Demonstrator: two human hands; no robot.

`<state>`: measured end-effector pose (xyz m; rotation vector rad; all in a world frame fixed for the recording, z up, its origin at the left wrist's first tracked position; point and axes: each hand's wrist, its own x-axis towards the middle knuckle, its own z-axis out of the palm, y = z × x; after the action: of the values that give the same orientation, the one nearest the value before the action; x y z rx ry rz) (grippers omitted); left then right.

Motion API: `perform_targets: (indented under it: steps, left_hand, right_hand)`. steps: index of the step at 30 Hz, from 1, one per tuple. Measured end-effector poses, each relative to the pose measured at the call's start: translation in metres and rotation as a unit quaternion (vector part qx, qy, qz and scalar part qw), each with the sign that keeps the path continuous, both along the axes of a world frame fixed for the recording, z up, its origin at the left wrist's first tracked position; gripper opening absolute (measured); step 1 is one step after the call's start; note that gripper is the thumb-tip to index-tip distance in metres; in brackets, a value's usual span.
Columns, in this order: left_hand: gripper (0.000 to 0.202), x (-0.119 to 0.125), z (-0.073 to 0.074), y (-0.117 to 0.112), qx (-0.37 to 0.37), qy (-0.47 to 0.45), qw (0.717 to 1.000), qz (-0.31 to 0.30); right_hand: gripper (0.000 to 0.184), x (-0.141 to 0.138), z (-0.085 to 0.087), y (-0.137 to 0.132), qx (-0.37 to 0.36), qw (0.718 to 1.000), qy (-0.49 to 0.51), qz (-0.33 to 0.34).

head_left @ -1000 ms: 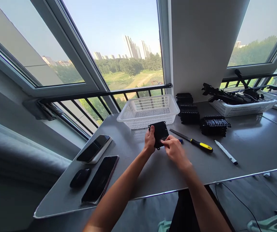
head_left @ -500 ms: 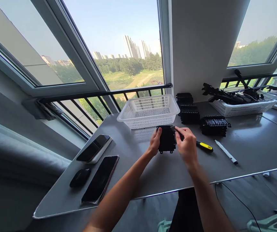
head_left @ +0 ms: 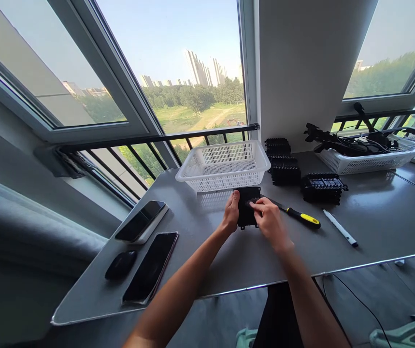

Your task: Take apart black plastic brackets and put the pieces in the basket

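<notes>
grey fabric hangs at my far left, beside the grey tabletop. near its left end lie a black mouse, a dark phone resting on a white box, and a second dark phone nearer to me. a white plastic basket stands by the window railing. in front of it, my left hand grips the left edge of a flat black panel with small tabs, thumb laid over its face; i can't tell whether the panel touches the tabletop. my right hand pinches a small dark piece against that face, its outline lost in the black. beyond, black toothed parts sit in stacks by the wall. a file with a black and yellow handle lies just right of my right hand, its blade partly hidden. farther right come another black stack, a white pen-like stick and a white tray heaped with black parts and cables.
</notes>
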<state>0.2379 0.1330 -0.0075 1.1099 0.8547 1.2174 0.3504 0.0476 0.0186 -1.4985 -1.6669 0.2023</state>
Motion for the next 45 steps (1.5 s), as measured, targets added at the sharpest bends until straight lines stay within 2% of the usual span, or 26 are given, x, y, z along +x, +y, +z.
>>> perform_targets:
  steps: [7, 10, 12, 14, 17, 22, 25, 31, 34, 37, 42, 45]
  left_hand:
    - [0.053, -0.012, 0.004, 0.016, -0.071, -0.052, 0.993, 0.073]
    - [0.051, -0.013, 0.006, 0.016, -0.066, -0.057, 0.993, 0.076]
    - [0.051, -0.011, 0.006, 0.013, -0.062, -0.055, 0.995, 0.061]
    - [0.051, -0.008, 0.005, 0.008, -0.054, -0.049, 0.997, 0.035]
    - [0.050, 0.000, 0.001, -0.002, -0.035, -0.033, 0.999, -0.006]
    - [0.051, 0.008, -0.003, -0.016, -0.043, -0.016, 0.996, -0.079]
    - [0.051, 0.009, -0.002, -0.021, -0.054, -0.010, 0.994, -0.090]
    - [0.058, 0.006, -0.001, -0.018, -0.108, -0.032, 0.990, -0.086]
    - [0.054, 0.005, 0.000, -0.012, -0.146, -0.066, 0.984, -0.077]
    - [0.049, 0.001, 0.003, -0.003, -0.135, -0.121, 0.981, -0.065]
    - [0.036, -0.007, 0.008, 0.011, -0.144, -0.149, 0.978, 0.002]
    - [0.032, -0.011, 0.010, 0.014, -0.162, -0.139, 0.976, 0.038]
  right_hand:
    - [0.028, 0.002, 0.010, -0.018, -0.096, 0.988, -0.032, 0.118]
    - [0.025, 0.006, 0.022, -0.028, -0.086, 0.987, 0.001, 0.133]
    - [0.025, 0.008, 0.030, -0.030, -0.038, 0.994, 0.047, 0.094]
    - [0.027, 0.010, 0.033, -0.029, 0.026, 0.995, 0.090, 0.015]
    - [0.030, 0.012, 0.028, -0.020, 0.093, 0.987, 0.104, -0.075]
    - [0.033, 0.011, 0.012, -0.008, 0.089, 0.989, 0.060, -0.099]
    - [0.034, 0.006, 0.006, -0.005, 0.061, 0.992, 0.036, -0.102]
    - [0.034, -0.004, 0.005, -0.002, 0.025, 0.999, 0.029, -0.027]
    - [0.031, -0.009, 0.005, -0.002, -0.016, 1.000, 0.007, 0.009]
    - [0.030, -0.016, 0.005, -0.005, -0.066, 0.996, -0.013, 0.059]
    - [0.029, -0.022, 0.006, -0.016, -0.131, 0.983, -0.015, 0.125]
    - [0.027, -0.020, 0.010, -0.020, -0.114, 0.983, 0.018, 0.141]
